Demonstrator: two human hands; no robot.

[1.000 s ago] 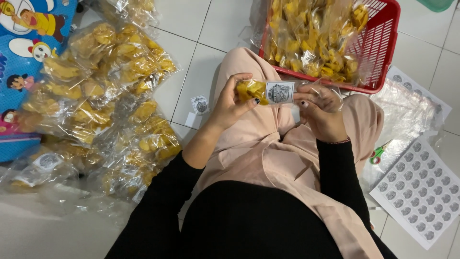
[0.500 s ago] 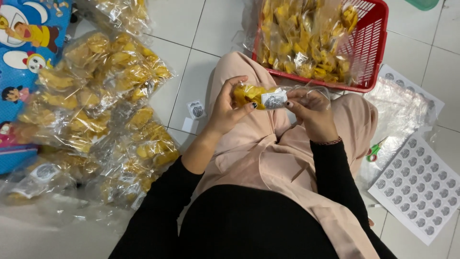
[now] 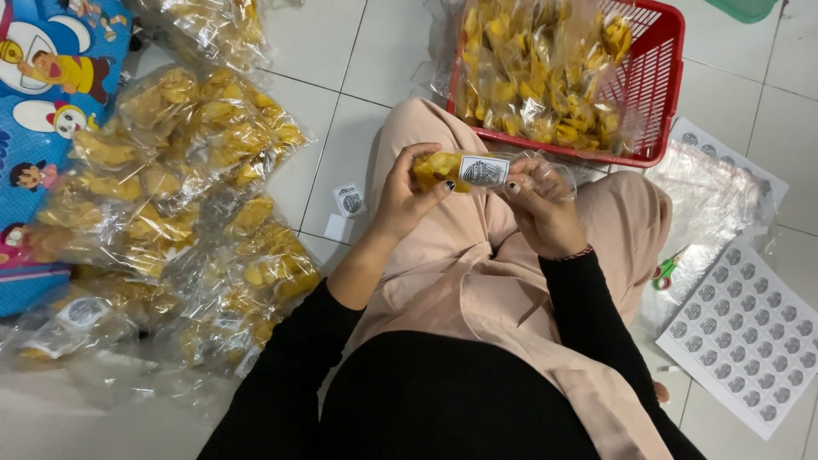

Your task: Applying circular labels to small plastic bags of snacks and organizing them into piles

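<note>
- A small crinkly clear plastic packet of yellow chips [image 3: 464, 169], bearing a white label, is being pinched by the left hand [image 3: 407, 198].
- Its other end is being gripped by the right hand [image 3: 538, 209].
- Glossy filled packets are being held in the red slotted plastic basket [image 3: 660, 81].

Sticker sheet [image 3: 750, 341] cut off at right edge.

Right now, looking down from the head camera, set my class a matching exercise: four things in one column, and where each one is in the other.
Things:
1. basket
2. sticker sheet
3. scissors
4. small bag

Places:
A. held between both hands
B. on the floor at lower right
C. beside the knee at right, on clear plastic
D. at the top, full of snack bags

Pairs: 1-D, 2-B, 3-C, 4-A
</note>
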